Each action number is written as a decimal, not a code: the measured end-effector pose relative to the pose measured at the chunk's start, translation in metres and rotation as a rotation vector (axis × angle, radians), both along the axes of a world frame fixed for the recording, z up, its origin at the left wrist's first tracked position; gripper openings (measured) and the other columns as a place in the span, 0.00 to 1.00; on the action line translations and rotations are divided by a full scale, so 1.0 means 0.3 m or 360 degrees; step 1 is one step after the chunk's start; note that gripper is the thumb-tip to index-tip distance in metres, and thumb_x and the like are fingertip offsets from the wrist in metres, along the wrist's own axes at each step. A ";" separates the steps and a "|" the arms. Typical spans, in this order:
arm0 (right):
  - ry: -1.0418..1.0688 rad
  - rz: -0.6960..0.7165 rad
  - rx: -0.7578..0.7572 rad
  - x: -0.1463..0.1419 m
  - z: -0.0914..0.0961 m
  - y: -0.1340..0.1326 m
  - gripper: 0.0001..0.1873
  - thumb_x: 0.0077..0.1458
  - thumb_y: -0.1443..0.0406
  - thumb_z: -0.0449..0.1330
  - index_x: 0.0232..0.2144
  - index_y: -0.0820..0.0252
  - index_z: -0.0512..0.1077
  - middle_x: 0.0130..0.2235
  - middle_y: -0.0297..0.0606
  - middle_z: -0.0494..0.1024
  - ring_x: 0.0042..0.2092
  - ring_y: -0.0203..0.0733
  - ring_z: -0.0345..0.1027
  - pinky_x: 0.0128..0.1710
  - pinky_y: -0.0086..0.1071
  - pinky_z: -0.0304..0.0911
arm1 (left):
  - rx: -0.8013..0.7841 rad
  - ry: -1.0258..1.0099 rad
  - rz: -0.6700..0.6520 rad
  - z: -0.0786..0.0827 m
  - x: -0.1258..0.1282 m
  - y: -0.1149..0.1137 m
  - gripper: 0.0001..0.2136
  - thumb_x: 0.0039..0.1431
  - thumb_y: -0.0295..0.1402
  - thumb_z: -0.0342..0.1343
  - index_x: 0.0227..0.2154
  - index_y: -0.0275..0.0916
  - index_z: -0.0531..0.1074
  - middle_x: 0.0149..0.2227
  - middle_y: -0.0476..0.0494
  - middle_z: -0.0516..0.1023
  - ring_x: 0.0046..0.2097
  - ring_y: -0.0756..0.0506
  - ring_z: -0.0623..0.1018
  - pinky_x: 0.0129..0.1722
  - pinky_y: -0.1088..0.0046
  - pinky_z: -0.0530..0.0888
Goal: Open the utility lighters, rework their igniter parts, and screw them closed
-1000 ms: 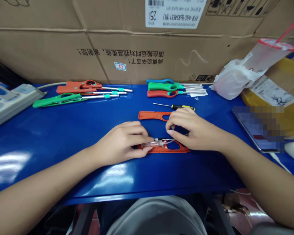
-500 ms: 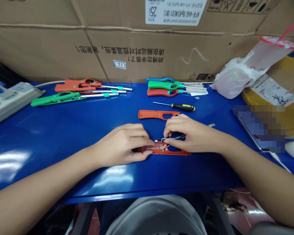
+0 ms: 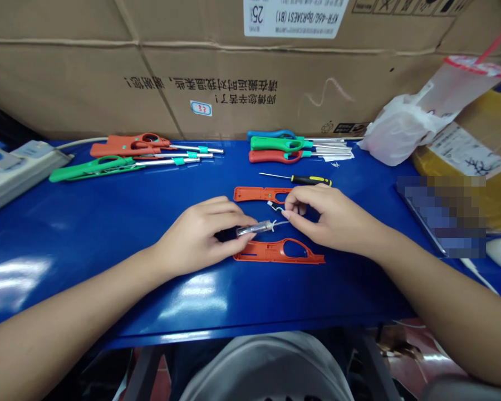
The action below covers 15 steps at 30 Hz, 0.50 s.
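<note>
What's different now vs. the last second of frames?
The clear tube is out of the near orange shell half and moved away from the person, held by the left hand. The right hand also moved away, carrying the wired black-and-white piece. Unchanged: near shell half, far orange shell half and screwdriver lie where they were.

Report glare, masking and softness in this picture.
Head view: white glare streaks the blue table at far left and below the left hand; head view: a pixelated block covers much of the phone; head view: the white wire at the right hand looks soft.
</note>
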State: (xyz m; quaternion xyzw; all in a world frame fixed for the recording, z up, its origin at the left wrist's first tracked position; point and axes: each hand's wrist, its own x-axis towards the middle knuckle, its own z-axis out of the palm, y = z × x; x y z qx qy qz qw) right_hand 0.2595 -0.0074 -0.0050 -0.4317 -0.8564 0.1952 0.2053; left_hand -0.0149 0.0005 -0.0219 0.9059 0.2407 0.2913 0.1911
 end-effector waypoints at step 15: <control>0.0429 0.0089 -0.0532 0.011 0.018 0.009 0.09 0.65 0.59 0.60 0.35 0.59 0.72 0.36 0.34 0.76 0.38 0.37 0.69 0.41 0.32 0.65 | -0.0080 0.0089 0.0038 -0.014 -0.009 0.023 0.09 0.68 0.32 0.60 0.48 0.39 0.81 0.43 0.43 0.84 0.44 0.45 0.79 0.47 0.68 0.75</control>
